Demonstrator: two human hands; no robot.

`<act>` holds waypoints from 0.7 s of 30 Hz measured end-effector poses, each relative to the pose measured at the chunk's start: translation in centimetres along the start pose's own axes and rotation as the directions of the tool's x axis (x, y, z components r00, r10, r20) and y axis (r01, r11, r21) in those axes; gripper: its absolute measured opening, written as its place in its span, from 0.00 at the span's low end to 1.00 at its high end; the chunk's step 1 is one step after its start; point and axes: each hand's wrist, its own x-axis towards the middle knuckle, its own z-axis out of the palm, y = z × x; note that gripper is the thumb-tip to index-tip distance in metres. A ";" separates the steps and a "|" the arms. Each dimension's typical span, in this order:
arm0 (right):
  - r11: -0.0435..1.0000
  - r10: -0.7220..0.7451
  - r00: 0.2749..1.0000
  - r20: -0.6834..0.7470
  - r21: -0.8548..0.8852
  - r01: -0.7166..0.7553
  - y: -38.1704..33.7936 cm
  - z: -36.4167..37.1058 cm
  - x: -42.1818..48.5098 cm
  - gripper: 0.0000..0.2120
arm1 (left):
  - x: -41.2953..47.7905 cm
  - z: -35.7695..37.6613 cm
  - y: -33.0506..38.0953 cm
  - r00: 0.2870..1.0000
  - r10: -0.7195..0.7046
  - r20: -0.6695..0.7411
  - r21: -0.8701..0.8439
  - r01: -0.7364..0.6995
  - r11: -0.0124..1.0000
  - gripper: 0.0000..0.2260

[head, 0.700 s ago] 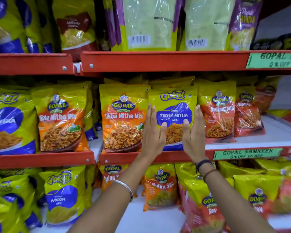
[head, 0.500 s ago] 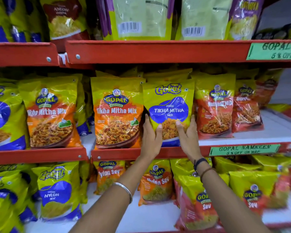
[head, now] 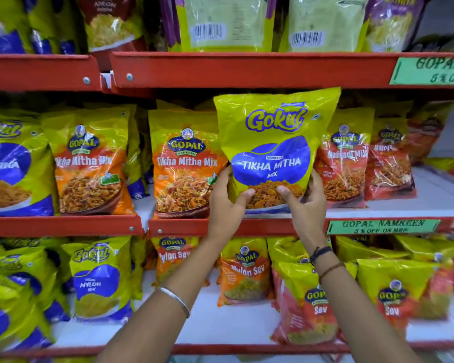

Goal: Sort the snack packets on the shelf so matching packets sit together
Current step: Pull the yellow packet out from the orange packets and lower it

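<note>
A yellow-green and blue Gokul Tikha Mitha Mix packet (head: 270, 142) is held upright in front of the middle shelf (head: 260, 226). My left hand (head: 224, 203) grips its lower left corner and my right hand (head: 303, 205) grips its lower right corner, thumbs on the front. Its bottom edge is hidden behind my hands. An orange Gopal Tikha Mitha Mix packet (head: 184, 166) stands just left of it, another (head: 89, 163) farther left. A matching blue Gokul packet (head: 11, 166) stands at the far left. Red Gopal mix packets (head: 344, 163) stand to the right.
The upper shelf rail (head: 247, 69) runs just above the held packet's top. Green price labels (head: 383, 226) hang on the rails. The lower shelf (head: 220, 326) holds Nylon Sev packets (head: 100, 279) and Sev packets (head: 315, 302). White shelf surface shows at the middle shelf's right end (head: 435, 189).
Both hands have closed on the Gokul Tikha Mitha Mix packet's lower corners and drawn it forward out of the row, toward the camera and slightly up.
</note>
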 end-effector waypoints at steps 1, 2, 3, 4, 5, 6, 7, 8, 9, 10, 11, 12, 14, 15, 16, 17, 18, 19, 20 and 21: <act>1.000 -0.020 1.000 -0.008 0.024 0.020 -0.3 0.0 -0.6 0.34 | -0.6 -0.5 0.4 1.000 0.022 -0.016 -0.022 -0.022 1.000 0.25; 0.999 -0.034 0.999 -0.019 0.039 0.035 -0.6 0.0 -1.2 0.34 | -1.2 -1.0 0.7 0.999 0.037 -0.028 -0.048 -0.038 0.998 0.24; 0.998 -0.047 0.998 -0.032 0.047 0.049 -0.9 0.1 -2.0 0.34 | -1.9 -1.6 0.7 0.998 0.046 -0.030 -0.074 -0.049 0.996 0.24; 0.997 -0.053 0.998 -0.039 0.055 0.055 -1.2 0.3 -3.0 0.32 | -2.8 -2.3 0.5 0.998 0.050 -0.028 -0.090 -0.052 0.995 0.24; 0.997 -0.053 0.998 -0.038 0.060 0.055 -1.3 0.5 -4.0 0.30 | -3.6 -2.9 0.3 0.999 0.044 -0.023 -0.096 -0.046 0.994 0.24; 0.997 -0.045 0.998 -0.032 0.055 0.047 -1.2 0.8 -5.1 0.29 | -4.4 -3.5 0.0 1.000 0.022 -0.020 -0.096 -0.023 0.995 0.24; 0.998 -0.028 0.999 -0.023 0.049 0.030 -1.1 1.1 -6.4 0.28 | -5.5 -4.3 -0.5 1.000 -0.010 -0.013 -0.092 0.009 0.996 0.23; 0.999 -0.008 1.000 -0.018 0.040 0.008 -0.8 1.4 -7.6 0.28 | -6.4 -5.0 -1.0 0.999 -0.038 -0.008 -0.090 0.037 0.995 0.23; 0.999 0.021 1.000 -0.009 0.024 -0.021 -0.2 1.7 -8.8 0.29 | -7.4 -5.7 -1.6 0.998 -0.061 0.001 -0.081 0.061 0.995 0.22; 0.998 0.056 0.998 0.008 0.019 -0.056 0.6 1.9 -10.0 0.30 | -8.3 -6.4 -2.4 0.996 -0.086 0.010 -0.067 0.086 0.994 0.22; 0.995 0.102 0.994 0.026 0.012 -0.102 1.6 2.2 -11.2 0.33 | -9.2 -7.1 -3.4 0.993 -0.117 0.019 -0.049 0.117 0.992 0.22; 0.990 0.144 0.988 0.049 0.001 -0.144 2.5 2.5 -12.3 0.34 | -10.1 -7.7 -4.5 0.988 -0.150 0.022 -0.029 0.150 0.988 0.23; 0.973 0.229 0.970 0.077 -0.044 -0.226 4.0 3.3 -14.3 0.35 | -11.8 -9.0 -6.7 0.978 -0.204 0.031 0.005 0.204 0.979 0.22; 0.963 0.268 0.960 0.083 -0.058 -0.264 4.7 3.7 -15.3 0.34 | -12.6 -9.6 -7.7 0.973 -0.227 0.038 0.015 0.226 0.974 0.22; 0.954 0.299 0.950 0.094 -0.061 -0.294 5.4 4.0 -16.2 0.32 | -13.4 -10.2 -8.5 0.968 -0.245 0.050 0.023 0.244 0.969 0.22; 0.948 0.318 0.942 0.110 -0.060 -0.313 6.1 4.3 -17.1 0.31 | -14.2 -10.8 -9.3 0.962 -0.264 0.064 0.034 0.263 0.964 0.21; 0.939 0.343 0.932 0.121 -0.067 -0.337 7.0 4.6 -18.0 0.31 | -15.0 -11.3 -10.2 0.955 -0.287 0.076 0.046 0.285 0.958 0.21; 0.928 0.372 0.919 0.130 -0.086 -0.363 7.9 5.0 -18.9 0.32 | -15.7 -11.8 -11.2 0.945 -0.316 0.084 0.058 0.312 0.948 0.22; 0.919 0.392 0.909 0.144 -0.102 -0.380 8.8 5.3 -19.8 0.32 | -16.4 -12.3 -12.2 0.935 -0.345 0.086 0.068 0.339 0.938 0.22; 0.911 0.410 0.898 0.160 -0.118 -0.395 9.6 5.4 -20.7 0.33 | -17.0 -12.7 -13.0 0.926 -0.367 0.088 0.084 0.361 0.929 0.22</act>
